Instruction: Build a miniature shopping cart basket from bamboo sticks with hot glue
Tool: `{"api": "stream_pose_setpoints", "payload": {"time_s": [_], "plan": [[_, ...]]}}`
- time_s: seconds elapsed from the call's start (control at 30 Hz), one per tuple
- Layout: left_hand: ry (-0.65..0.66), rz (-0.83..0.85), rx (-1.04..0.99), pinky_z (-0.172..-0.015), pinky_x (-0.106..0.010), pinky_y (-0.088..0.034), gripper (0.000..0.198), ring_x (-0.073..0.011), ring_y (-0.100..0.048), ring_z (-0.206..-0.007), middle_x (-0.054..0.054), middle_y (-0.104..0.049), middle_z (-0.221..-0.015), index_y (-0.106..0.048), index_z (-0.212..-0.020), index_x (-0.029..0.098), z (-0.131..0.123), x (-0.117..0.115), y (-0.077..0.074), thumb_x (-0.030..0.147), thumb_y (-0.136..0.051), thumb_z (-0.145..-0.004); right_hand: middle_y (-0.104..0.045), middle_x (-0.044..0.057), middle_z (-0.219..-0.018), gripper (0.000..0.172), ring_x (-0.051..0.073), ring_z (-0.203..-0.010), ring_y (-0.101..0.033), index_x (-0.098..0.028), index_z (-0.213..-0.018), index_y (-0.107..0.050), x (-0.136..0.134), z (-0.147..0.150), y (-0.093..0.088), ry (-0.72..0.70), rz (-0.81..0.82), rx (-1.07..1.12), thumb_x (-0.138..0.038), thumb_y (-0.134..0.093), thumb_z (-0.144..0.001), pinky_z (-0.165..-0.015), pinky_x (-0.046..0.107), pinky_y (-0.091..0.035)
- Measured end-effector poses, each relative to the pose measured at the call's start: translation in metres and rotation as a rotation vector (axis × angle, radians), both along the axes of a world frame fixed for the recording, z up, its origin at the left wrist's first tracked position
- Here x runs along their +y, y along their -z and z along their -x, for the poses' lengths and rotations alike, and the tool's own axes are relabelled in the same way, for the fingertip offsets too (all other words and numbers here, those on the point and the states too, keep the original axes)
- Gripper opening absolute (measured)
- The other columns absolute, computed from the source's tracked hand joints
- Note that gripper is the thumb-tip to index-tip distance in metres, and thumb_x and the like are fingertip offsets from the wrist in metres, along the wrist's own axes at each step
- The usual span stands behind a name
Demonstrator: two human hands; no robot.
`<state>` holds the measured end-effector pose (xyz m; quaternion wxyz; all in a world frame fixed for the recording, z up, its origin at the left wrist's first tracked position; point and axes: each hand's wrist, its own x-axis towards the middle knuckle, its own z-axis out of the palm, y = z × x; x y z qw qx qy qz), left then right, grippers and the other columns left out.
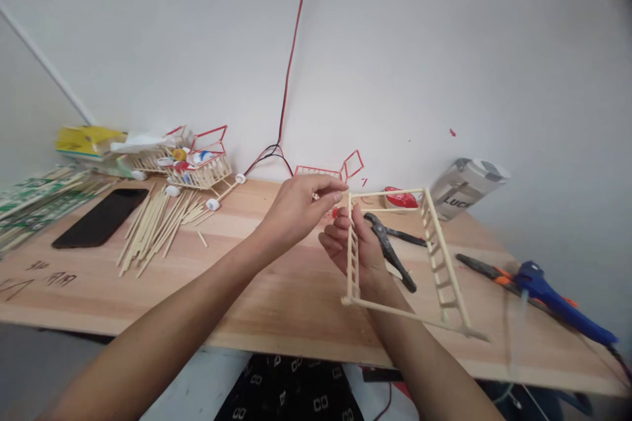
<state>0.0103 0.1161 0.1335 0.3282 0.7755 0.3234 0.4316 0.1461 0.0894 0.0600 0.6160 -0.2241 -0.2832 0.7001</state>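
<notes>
Close to the person, above the front half of the wooden surface (276,306), a small frame (448,256) of pale sticks is held up at a tilt. It looks boxy and open: two ladder-like sides, each with short rungs between long rails, joined by thin crosspieces. One near rod runs past its corner at the right, and a lumpy joint shows at the other near corner.

The right hand (358,243) has its fingers curled around the left ladder side, closed on it. The left hand (301,207) comes over toward the far left corner, thumb and forefinger tips nearly together; from where I stand I cannot tell whether they grip anything.

Beyond the right wrist lie black pliers (388,247), and farther right a blue glue gun (557,302). Over to the left are loose sticks (153,230), spread in a heap beside a dark phone (101,217).

Farther back, a stick-built cart (197,174) with red-edged handle and white wheels stands loaded with small things. A container (467,187) marked "LUCK" leans at the right, near the pale wall (419,46).
</notes>
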Motion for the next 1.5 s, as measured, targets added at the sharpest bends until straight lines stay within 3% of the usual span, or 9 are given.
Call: {"api": "stream_pose_setpoints", "payload": {"time_s": [0.23,0.37,0.47,0.67,0.83,1.07,1.2,1.33,1.5], "plan": [[0.223,0.108,-0.053,-0.08,-0.028,-0.052,0.026,-0.0155,-0.066,-0.093,-0.009,-0.071,-0.11,-0.07,-0.107,0.015,0.001,0.02,0.001,0.019,-0.059,-0.084,-0.048,-0.007,-0.054,0.029,0.007,-0.043,-0.04,-0.021,-0.075,-0.056,-0.003,0.003,-0.005,-0.01,0.022,0.011,-0.046,-0.069,-0.079,-0.042,0.02,-0.034],[0.18,0.211,-0.107,-0.068,-0.022,-0.05,0.025,-0.0103,-0.063,-0.075,-0.008,-0.071,-0.099,-0.068,-0.106,0.013,0.004,0.021,0.003,0.019,-0.059,-0.084,-0.051,-0.006,-0.054,0.036,0.008,-0.044,-0.043,-0.021,-0.072,-0.055,-0.002,-0.003,-0.002,0.01,-0.032,-0.123,-0.054,-0.066,-0.079,-0.045,0.022,-0.038],[0.134,0.271,-0.138,-0.061,-0.019,-0.047,0.019,-0.008,-0.059,-0.066,-0.004,-0.068,-0.082,-0.067,-0.098,0.012,0.01,0.022,0.008,0.02,-0.058,-0.085,-0.062,-0.001,-0.061,0.038,0.011,-0.05,-0.053,-0.02,-0.077,-0.06,-0.003,-0.011,-0.003,0.108,-0.031,-0.351,-0.058,-0.063,-0.08,-0.047,0.023,-0.042],[0.132,0.324,-0.075,-0.063,-0.021,-0.048,0.028,-0.0087,-0.059,-0.065,-0.004,-0.067,-0.076,-0.065,-0.081,0.011,0.032,0.023,0.01,0.037,-0.058,-0.087,-0.073,0.006,-0.082,0.033,0.019,-0.071,-0.067,-0.02,-0.088,-0.07,-0.004,-0.017,-0.002,0.332,-0.19,-0.647,-0.051,-0.062,-0.084,-0.062,0.03,-0.053],[0.179,0.273,0.057,-0.068,-0.025,-0.051,0.034,-0.0137,-0.066,-0.076,-0.01,-0.072,-0.087,-0.07,-0.09,0.01,0.042,0.016,-0.004,0.042,-0.056,-0.089,-0.075,0.007,-0.082,0.035,0.021,-0.075,-0.069,-0.019,-0.096,-0.073,0.002,-0.018,0.0,0.469,-0.41,-1.005,-0.048,-0.054,-0.091,-0.068,0.033,-0.054],[0.156,0.186,0.197,-0.074,-0.025,-0.052,0.028,-0.016,-0.068,-0.085,-0.005,-0.075,-0.095,-0.074,-0.098,0.016,0.046,0.006,-0.028,0.037,-0.062,-0.084,-0.075,0.008,-0.1,0.031,0.021,-0.089,-0.071,-0.02,-0.103,-0.073,0.005,-0.018,-0.027,0.681,-0.752,-1.474,-0.038,-0.051,-0.094,-0.076,0.029,-0.052],[0.064,0.124,0.206,-0.071,-0.024,-0.052,0.023,-0.0159,-0.069,-0.082,-0.004,-0.076,-0.089,-0.075,-0.096,0.017,0.044,0.006,-0.023,0.024,-0.062,-0.079,-0.076,0.004,-0.093,0.027,0.018,-0.084,-0.07,-0.022,-0.108,-0.071,0.006,-0.014,-0.032,0.71,-0.871,-1.635,-0.031,-0.049,-0.095,-0.073,0.026,-0.049],[-0.034,0.029,0.216,-0.069,-0.023,-0.05,0.02,-0.0144,-0.068,-0.075,-0.002,-0.075,-0.08,-0.075,-0.088,0.017,0.039,0.006,-0.011,0.019,-0.059,-0.077,-0.075,0.004,-0.098,0.026,0.019,-0.088,-0.07,-0.021,-0.108,-0.069,0.01,-0.008,-0.028,0.745,-0.961,-1.73,-0.028,-0.047,-0.095,-0.074,0.027,-0.047],[-0.136,-0.12,0.291,-0.068,-0.024,-0.047,0.021,-0.0141,-0.064,-0.071,-0.002,-0.073,-0.077,-0.074,-0.081,0.016,0.031,0.005,0.004,0.014,-0.052,-0.079,-0.075,0.006,-0.095,0.024,0.019,-0.082,-0.069,-0.018,-0.099,-0.07,0.012,-0.001,-0.019,0.913,-1.041,-1.784,-0.028,-0.049,-0.095,-0.071,0.028,-0.044]]}}
